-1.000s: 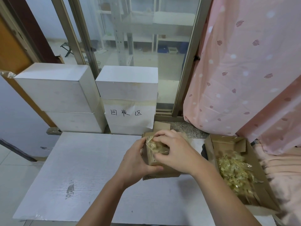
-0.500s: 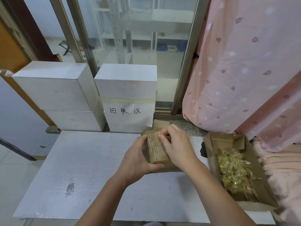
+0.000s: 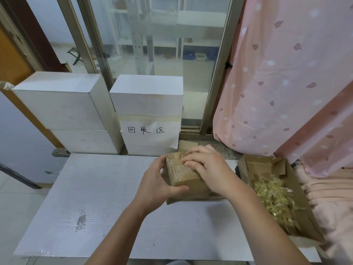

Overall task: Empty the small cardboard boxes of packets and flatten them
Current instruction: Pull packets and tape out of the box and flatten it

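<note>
While counting across the white table (image 3: 99, 197): two hands, one small brown box (image 3: 183, 176) held up, a stack of flattened cardboard (image 3: 193, 197) under it, one open tray-like carton (image 3: 248, 169) at three o'clock, three white blocks at eleven and twelve o'clock, one paper sign (image 3: 147, 131) with handwritten characters, one pink curtain (image 3: 286, 83) at two o'clock. Small box plain brown, creased, with a faded label on its top face and torn clear tape at its far edge; sits at the table's far middle, about one o'clock from table centre, resting on the flat cardboard. Inside the open carton, a heap of clear yellowish packets (image 3: 273, 199); number impossible to tell. Left hand (image 3: 154, 186) curled round the box's near left corner, thumb along the front edge, fingers hidden behind the left side. Right hand (image 3: 206, 167) on the box's top from the right, fingers bent and pinching at the tape on the far edge. Both arms bare, reaching in from six o'clock.
</note>
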Tool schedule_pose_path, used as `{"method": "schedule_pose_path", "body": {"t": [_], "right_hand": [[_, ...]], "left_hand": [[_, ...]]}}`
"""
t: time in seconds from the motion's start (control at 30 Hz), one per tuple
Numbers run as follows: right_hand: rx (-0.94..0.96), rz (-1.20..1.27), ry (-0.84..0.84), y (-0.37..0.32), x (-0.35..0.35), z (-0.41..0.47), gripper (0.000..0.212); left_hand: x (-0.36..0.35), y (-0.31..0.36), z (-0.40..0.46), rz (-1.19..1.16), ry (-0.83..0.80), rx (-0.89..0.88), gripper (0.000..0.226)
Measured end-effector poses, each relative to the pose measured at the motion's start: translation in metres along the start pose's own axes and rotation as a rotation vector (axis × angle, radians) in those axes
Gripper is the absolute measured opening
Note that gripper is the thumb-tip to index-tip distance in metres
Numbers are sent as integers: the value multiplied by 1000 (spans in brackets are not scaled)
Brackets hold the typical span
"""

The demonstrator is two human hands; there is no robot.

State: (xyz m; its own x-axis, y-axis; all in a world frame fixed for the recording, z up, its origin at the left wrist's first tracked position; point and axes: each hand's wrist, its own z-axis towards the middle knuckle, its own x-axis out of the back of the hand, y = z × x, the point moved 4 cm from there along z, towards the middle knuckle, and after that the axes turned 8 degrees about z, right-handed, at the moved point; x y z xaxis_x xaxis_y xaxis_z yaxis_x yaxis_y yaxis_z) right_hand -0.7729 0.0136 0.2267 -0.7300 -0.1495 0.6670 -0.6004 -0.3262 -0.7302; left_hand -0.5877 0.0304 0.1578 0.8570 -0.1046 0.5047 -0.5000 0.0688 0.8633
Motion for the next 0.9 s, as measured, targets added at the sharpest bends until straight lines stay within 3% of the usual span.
{"method": "schedule_pose_path", "body": {"t": [0.1,0.27,0.4,0.53,0.67,0.77,0.9], "right_hand": [[-29,-7,-56,-4,0,-3,26],[-161,134,141,4,1,-2,29],[-237,140,171,8,-5,1,19],[-293,196,265,15,3,1,17],[-182,149,453,12,15,-5,21],[-25,-34,401,2,6,-7,19],[-43,121,215,-2,-4,-4,19]], "left_hand": [[2,0,1,16,45,24,96],[3,6,0,113,95,9,98],[4,13,2,265,161,-58,98],[4,12,2,265,138,-75,96],[4,10,5,179,107,-9,101],[1,12,6,180,119,1,103],[2,13,8,208,179,24,103]]}}
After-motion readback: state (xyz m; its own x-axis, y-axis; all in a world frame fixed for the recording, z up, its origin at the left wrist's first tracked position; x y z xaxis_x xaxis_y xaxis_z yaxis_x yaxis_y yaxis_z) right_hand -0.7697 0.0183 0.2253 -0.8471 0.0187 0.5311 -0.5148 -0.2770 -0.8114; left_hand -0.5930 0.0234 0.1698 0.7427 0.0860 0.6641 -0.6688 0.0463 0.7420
